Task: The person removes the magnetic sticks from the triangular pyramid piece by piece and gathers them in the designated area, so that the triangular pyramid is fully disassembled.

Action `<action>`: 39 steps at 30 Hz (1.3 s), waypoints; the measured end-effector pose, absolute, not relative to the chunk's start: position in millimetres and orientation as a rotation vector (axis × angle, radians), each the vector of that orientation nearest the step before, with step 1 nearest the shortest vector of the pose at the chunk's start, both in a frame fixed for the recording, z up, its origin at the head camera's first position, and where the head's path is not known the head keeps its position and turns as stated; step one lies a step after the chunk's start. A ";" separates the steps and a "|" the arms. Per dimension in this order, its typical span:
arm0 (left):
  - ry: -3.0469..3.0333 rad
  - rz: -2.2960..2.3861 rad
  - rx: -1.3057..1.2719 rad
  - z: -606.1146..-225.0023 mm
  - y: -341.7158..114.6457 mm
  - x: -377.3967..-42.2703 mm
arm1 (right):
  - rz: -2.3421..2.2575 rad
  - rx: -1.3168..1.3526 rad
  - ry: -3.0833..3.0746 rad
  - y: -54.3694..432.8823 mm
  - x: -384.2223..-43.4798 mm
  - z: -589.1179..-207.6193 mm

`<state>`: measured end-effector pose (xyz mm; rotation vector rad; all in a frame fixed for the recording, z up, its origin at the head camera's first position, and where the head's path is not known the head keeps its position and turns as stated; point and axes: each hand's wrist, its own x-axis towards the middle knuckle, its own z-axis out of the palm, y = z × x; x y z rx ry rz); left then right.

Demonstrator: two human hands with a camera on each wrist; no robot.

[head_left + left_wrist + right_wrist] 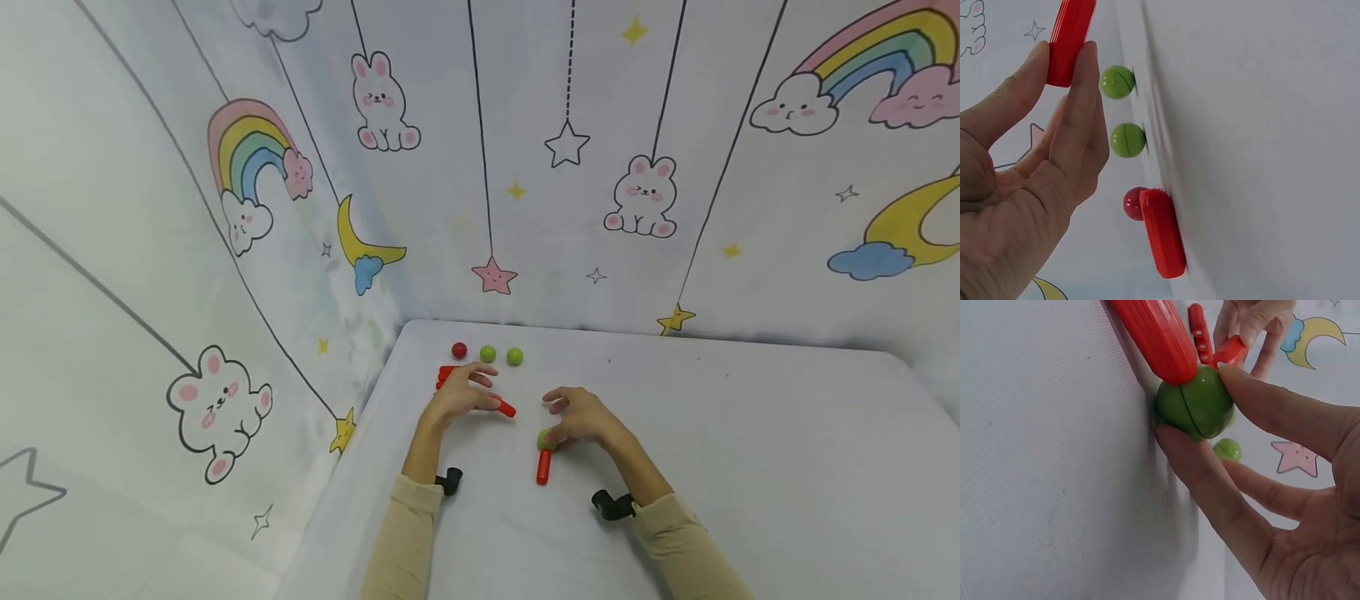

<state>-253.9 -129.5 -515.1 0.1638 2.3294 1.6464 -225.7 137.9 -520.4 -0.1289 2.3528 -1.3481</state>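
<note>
My left hand (pixel 461 394) pinches a red plastic stick (pixel 1070 44) between thumb and fingertips, holding it above the table. To its right, the thumb and a finger of my right hand (pixel 587 417) pinch a green ball (pixel 1194 405) low over the tabletop. That ball has a thin dark seam. A second red stick (pixel 543 468) meets the ball end-on and points toward the near edge; whether the two are joined cannot be told. In the right wrist view this stick's rounded, ribbed end touches the ball.
On the white table (pixel 735 433), a red ball (pixel 459 350) and two green balls, one left (pixel 487 353) and one right (pixel 514 356), form a row at the far left. More red sticks (pixel 447 372) lie just nearer, partly behind my left hand. A patterned curtain (pixel 525 225) stands behind.
</note>
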 end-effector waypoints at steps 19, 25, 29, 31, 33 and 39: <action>2.388 1.692 0.097 -513.5 -168.4 -244.9 | -1.394 -0.149 2.322 138.9 -222.0 -516.1; 2.346 1.771 0.049 -513.9 -180.9 -242.6 | -1.390 -0.147 2.327 138.4 -221.8 -515.4; 2.349 1.785 0.016 -514.8 -188.9 -242.7 | -1.394 -0.146 2.323 138.4 -222.2 -515.5; 2.359 1.778 -0.001 -514.7 -192.1 -242.4 | -1.395 -0.147 2.323 138.6 -222.1 -515.7; 2.355 1.794 -0.011 -515.7 -195.7 -243.0 | -1.392 -0.153 2.326 139.1 -221.7 -515.6; 2.357 1.825 -0.108 -518.9 -208.0 -247.2 | -1.380 -0.148 2.329 139.0 -221.9 -515.1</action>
